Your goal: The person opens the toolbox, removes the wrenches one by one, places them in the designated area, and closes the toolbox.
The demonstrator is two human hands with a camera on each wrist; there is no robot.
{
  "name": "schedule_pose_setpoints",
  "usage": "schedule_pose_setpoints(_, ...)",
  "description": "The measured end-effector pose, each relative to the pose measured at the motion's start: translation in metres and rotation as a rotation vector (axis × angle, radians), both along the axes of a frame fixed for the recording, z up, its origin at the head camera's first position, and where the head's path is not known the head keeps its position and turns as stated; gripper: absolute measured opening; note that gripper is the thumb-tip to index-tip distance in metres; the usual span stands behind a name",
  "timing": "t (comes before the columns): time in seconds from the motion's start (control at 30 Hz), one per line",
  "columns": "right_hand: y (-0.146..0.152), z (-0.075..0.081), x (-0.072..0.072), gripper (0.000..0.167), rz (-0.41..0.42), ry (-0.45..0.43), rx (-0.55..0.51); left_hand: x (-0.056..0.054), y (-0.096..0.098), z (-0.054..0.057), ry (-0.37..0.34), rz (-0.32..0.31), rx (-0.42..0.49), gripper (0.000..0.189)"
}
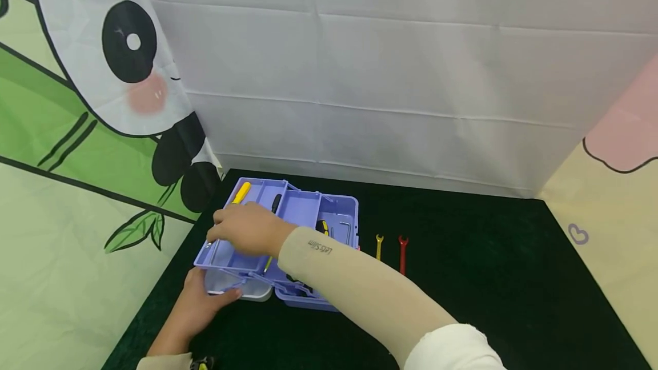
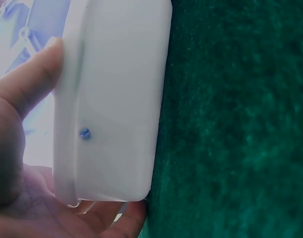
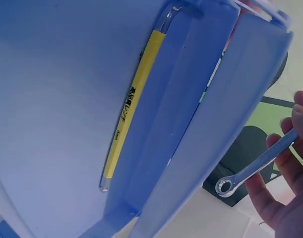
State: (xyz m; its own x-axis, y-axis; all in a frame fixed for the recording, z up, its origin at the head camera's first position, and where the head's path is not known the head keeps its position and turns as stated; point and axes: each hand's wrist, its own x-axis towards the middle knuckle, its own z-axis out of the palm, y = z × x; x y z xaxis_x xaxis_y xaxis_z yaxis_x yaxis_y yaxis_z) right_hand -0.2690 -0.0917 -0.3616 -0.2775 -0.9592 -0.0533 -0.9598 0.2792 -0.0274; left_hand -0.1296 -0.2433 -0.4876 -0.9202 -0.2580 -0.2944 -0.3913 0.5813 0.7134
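A lavender toolbox (image 1: 298, 208) stands with its stepped trays spread out and its pale lid (image 2: 116, 99) folded down at the left. My left hand (image 1: 197, 301) grips that lid at its near left corner, thumb over the rim and fingers round the end. Above the upper left tray is my right hand (image 1: 252, 228), pinching a silver combination wrench (image 3: 258, 164) whose ring end points out past the fingers. In the right wrist view, an L-shaped hex key with a yellow sleeve (image 3: 133, 101) lies in a tray compartment. A yellow handle (image 1: 241, 192) lies in the far left compartment.
A yellow wrench (image 1: 379, 246) and a red wrench (image 1: 403, 256) lie on the dark green cloth (image 1: 493, 267) right of the box. A black handle (image 1: 276, 203) and a thin bent key (image 1: 346, 225) sit inside it. Printed fabric walls (image 1: 360, 73) enclose the table.
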Motion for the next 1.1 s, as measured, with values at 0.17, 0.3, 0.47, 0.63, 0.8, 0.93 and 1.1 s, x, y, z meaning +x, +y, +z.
schedule_pose_setpoints(0.17,0.01,0.001,0.0,0.04,-0.034,-0.051,-0.064,0.0,0.001,-0.001,0.012,0.004,0.015,0.126)
schedule_pose_setpoints(0.3,0.021,0.0,0.0,0.039,-0.075,-0.095,-0.11,-0.001,0.002,-0.002,0.012,0.005,0.011,0.127)
schedule_pose_setpoints(0.47,0.037,-0.006,0.0,0.038,-0.125,-0.196,-0.22,0.0,0.001,-0.003,0.019,0.003,-0.003,0.125)
schedule_pose_setpoints(0.63,0.056,-0.007,0.002,0.035,-0.145,-0.275,-0.37,0.001,0.002,-0.001,0.038,-0.005,-0.005,0.124)
schedule_pose_setpoints(0.8,0.078,-0.006,0.006,0.036,-0.192,-0.324,-0.451,0.0,0.002,-0.001,0.053,-0.014,-0.012,0.124)
schedule_pose_setpoints(0.93,0.099,-0.009,0.007,0.026,-0.24,-0.401,-0.514,0.0,0.002,-0.002,0.056,-0.017,-0.015,0.125)
schedule_pose_setpoints(1.1,0.128,-0.013,0.007,0.016,-0.3,-0.515,-0.6,-0.001,0.001,-0.003,0.055,-0.011,-0.029,0.127)
